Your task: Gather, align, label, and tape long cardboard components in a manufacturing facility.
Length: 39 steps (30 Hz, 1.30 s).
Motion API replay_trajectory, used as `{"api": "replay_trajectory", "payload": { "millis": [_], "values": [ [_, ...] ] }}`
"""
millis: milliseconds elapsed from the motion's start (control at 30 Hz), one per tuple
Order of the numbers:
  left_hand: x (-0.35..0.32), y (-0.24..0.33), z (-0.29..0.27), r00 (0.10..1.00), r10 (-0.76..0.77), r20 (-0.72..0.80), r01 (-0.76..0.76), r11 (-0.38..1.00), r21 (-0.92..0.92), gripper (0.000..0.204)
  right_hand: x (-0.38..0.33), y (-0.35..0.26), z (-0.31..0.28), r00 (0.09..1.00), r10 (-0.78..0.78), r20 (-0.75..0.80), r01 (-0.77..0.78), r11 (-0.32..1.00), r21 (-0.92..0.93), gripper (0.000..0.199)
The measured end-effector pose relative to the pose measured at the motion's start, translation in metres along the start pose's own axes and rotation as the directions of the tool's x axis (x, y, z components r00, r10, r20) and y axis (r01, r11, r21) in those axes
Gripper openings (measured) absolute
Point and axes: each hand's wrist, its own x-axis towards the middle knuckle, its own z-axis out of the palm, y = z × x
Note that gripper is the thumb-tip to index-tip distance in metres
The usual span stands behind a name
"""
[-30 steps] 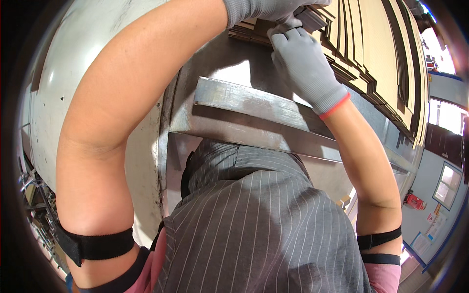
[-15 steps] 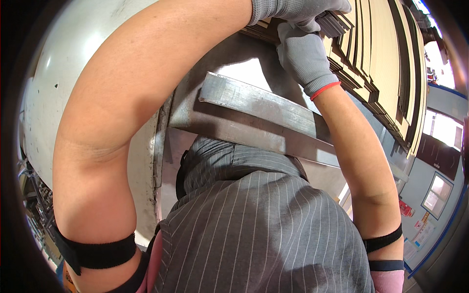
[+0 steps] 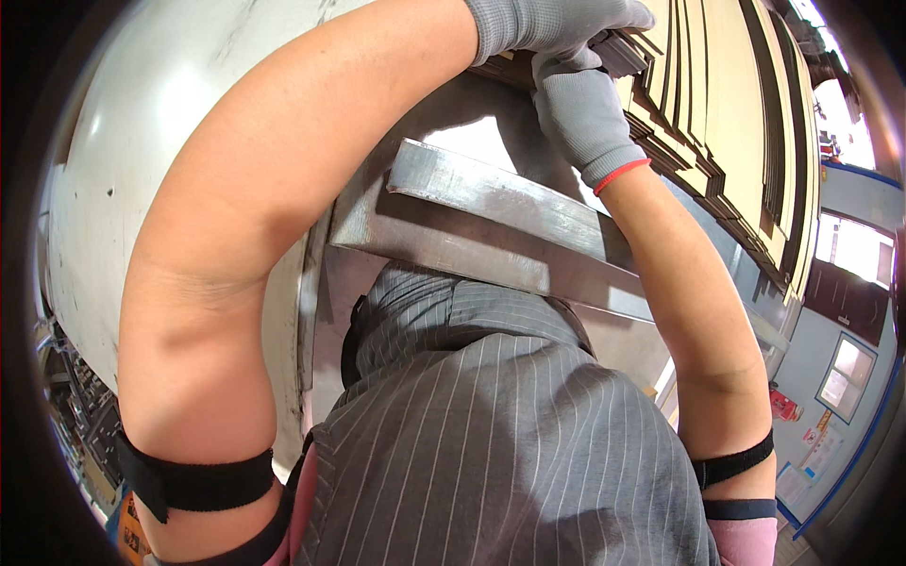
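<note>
At the top of the head view, my left hand [image 3: 557,23], in a grey knit glove, reaches over a small bundle of dark-edged flat strips [image 3: 619,54]. Its fingers curve around the bundle's upper side. My right hand [image 3: 583,111], in a matching glove with a red cuff, closes on the same bundle from below. The right fingertips are hidden behind the bundle and the left hand. Just right of both hands stands a large stack of cream boards [image 3: 741,113] with dark edges, their ends stepped unevenly.
A metal bar [image 3: 500,193] crosses in front of my body, above a wider metal ledge [image 3: 453,247]. To the left curves a large pale worn surface [image 3: 104,226]. A wall with a framed window [image 3: 847,374] lies at far right.
Both hands and the bundle have shifted slightly left. My left elbow has moved a little to the right. The grip looks the same.
</note>
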Motion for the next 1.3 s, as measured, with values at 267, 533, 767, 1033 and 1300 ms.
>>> {"api": "replay_trajectory", "payload": {
  "millis": [267,533,767,1033,1300],
  "values": [
    [-0.015,0.01,0.002,0.943,-0.195,0.269,0.163,0.977,0.14,0.04,-0.09,0.02,-0.12,0.971,-0.028,0.237,-0.183,0.547,0.817,0.028],
    [-0.036,-0.079,0.029,0.737,-0.676,0.024,0.623,0.665,-0.412,0.051,-0.235,0.147,-0.151,0.739,0.578,0.346,-0.563,0.246,0.789,0.035],
    [-0.025,-0.117,0.063,0.556,-0.743,0.372,0.749,0.255,-0.611,0.055,-0.401,0.393,-0.14,0.323,0.946,-0.007,-0.681,0.238,0.692,0.048],
    [-0.008,-0.158,0.085,0.23,-0.898,0.375,0.827,-0.022,-0.561,0.066,-0.588,0.675,-0.075,0.114,0.987,0.117,-0.967,0.083,0.242,0.047],
    [0.058,-0.13,0.111,0.011,-0.947,0.322,0.835,-0.169,-0.523,0.068,-0.611,0.806,0.017,0.145,0.958,0.246,-0.733,-0.063,0.677,0.053]
  ]
}}
